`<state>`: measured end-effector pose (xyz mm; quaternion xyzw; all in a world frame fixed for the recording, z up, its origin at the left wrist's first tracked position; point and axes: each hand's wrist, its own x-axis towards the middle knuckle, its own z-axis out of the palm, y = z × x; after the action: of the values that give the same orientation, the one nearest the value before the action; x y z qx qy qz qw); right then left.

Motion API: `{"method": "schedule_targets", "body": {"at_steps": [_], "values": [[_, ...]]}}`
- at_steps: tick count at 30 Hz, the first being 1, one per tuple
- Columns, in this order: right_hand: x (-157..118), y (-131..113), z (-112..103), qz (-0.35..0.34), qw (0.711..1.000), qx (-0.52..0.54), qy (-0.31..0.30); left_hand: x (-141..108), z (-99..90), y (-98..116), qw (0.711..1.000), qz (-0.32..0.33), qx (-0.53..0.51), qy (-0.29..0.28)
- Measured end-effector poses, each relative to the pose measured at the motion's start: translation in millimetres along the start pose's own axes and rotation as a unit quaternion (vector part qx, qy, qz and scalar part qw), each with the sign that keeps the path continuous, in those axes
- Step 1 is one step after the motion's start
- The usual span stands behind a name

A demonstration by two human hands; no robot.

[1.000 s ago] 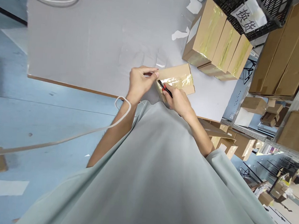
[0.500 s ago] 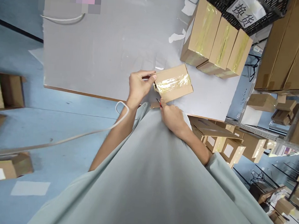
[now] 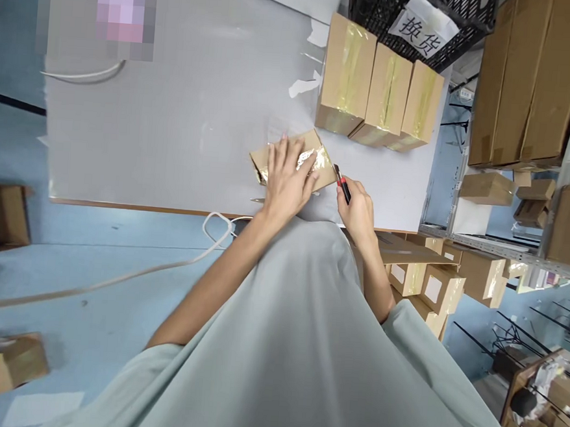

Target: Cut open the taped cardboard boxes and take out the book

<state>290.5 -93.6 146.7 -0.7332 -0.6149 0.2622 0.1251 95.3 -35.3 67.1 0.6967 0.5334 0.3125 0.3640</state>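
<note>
A small cardboard box (image 3: 323, 174) with shiny clear tape across its top lies near the front edge of the grey table (image 3: 149, 132). My left hand (image 3: 287, 186) rests flat on it, fingers spread over the tape. In my right hand (image 3: 359, 212) is a utility knife (image 3: 344, 186) with a red and black handle. Its blade end is at the box's right edge; whether it cuts in, I cannot tell. A thin pointed object (image 3: 257, 200) pokes out beside my left wrist, partly hidden.
Three taped cardboard boxes (image 3: 385, 93) stand in a row at the back right, before a black crate (image 3: 372, 11) with a paper sign. A white cable (image 3: 164, 267) hangs off the table's front edge. Shelves with large cartons (image 3: 532, 88) rise on the right.
My left hand has gone from pinching the box's left end to lying flat on its top. My right hand has moved with the knife from the near side to the box's right edge.
</note>
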Motion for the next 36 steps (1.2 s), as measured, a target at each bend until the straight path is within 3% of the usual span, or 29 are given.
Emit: {"method": "schedule_targets", "body": {"at_steps": [4, 13, 24, 36], "values": [[21.3, 1.7, 2.0, -0.029, 0.999, -0.014, -0.012, 0.7, 17.9, 0.9, 1.0, -0.001, 0.015, -0.008], [54.8, -14.0, 9.5, -0.025, 0.993, -0.086, -0.07, 0.3, 17.6, -3.0, 1.0, 0.001, 0.014, 0.002], [47.5, -47.0, 15.7, 0.066, 0.982, -0.155, -0.081, -1.0, 18.5, 3.3, 0.999, -0.016, -0.041, -0.012], [47.6, -72.9, -3.0, 0.114, 0.958, -0.23, -0.126, -0.3, 20.7, 8.4, 1.0, -0.009, -0.014, -0.021]]}}
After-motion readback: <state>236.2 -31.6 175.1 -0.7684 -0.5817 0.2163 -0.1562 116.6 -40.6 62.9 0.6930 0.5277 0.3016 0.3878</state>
